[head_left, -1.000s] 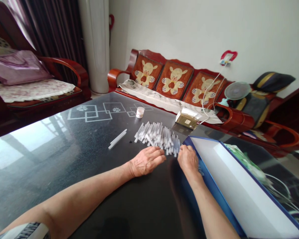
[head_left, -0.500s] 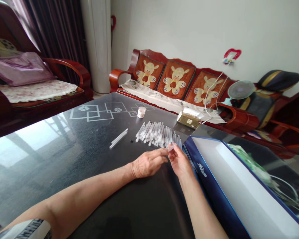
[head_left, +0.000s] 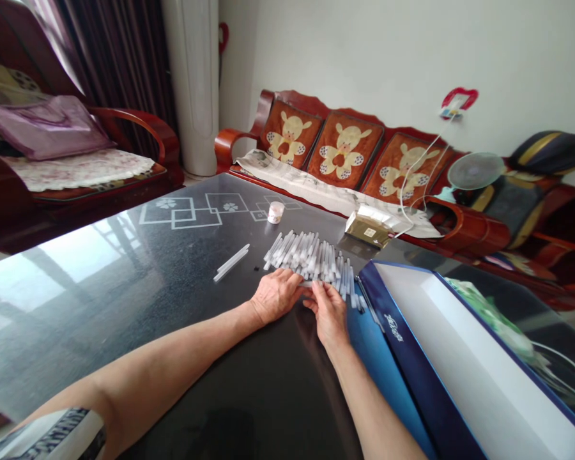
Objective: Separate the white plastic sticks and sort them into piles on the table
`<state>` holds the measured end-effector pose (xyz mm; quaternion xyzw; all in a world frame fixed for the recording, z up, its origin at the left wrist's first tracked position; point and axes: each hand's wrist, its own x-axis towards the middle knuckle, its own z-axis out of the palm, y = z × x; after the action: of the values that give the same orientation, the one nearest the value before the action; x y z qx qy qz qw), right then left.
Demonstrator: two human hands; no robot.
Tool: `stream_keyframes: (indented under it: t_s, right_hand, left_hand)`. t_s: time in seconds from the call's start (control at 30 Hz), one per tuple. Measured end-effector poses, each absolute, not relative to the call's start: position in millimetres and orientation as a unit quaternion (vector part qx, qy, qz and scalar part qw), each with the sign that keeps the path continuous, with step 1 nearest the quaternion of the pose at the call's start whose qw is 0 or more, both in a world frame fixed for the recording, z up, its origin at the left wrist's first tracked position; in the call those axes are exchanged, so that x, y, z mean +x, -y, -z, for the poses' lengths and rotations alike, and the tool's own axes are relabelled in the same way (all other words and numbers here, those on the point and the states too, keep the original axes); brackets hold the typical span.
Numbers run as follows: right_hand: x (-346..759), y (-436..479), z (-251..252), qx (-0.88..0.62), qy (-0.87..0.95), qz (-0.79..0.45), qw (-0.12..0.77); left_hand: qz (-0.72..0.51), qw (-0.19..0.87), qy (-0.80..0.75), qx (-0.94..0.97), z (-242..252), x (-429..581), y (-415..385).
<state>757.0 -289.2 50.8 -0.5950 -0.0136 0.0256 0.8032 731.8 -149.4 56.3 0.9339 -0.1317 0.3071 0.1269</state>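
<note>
My left hand [head_left: 278,295] and my right hand [head_left: 329,312] meet just in front of a heap of translucent white pen barrels [head_left: 306,250]. Between their fingertips runs one pale pen barrel [head_left: 306,283], lying sideways and partly covered by the fingers. Both hands are closed on it, one at each end. Two more barrels [head_left: 232,262] lie side by side to the left of the heap, with a tiny black piece [head_left: 256,268] nearby. Right of the heap, several thinner barrels [head_left: 347,284] lie beside a dark pen [head_left: 371,305].
On the right, a long blue box [head_left: 393,348] with a white inside stands beside a flat blue sheet [head_left: 376,358]. A tissue pack [head_left: 368,230] and a small round tub [head_left: 276,213] are farther back on the dark glossy table [head_left: 172,275]. Beyond stands a wooden sofa [head_left: 227,145].
My right hand has shifted left and turned palm down, uncovering the thinner barrels and blue sheet. The barrel between my hands now lies level. My view has tilted slightly.
</note>
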Motion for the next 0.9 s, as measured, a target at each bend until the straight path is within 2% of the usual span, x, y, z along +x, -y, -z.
stream_keyframes:
  t_s: [0.5, 0.8, 0.9]
  right_hand:
    - [761, 294, -55, -0.551, 0.029, -0.075, 0.831]
    - [767, 300, -51, -0.572, 0.104, -0.083, 0.809]
    - [766, 299, -53, -0.573, 0.092, -0.08, 0.811]
  left_hand:
    - [-0.264, 0.186, 0.156, 0.934, -55, 734, 149]
    - [-0.143, 0.338, 0.166, 0.915, -64, 734, 144]
    - [-0.154, 0.341, 0.15, 0.915, -62, 734, 146]
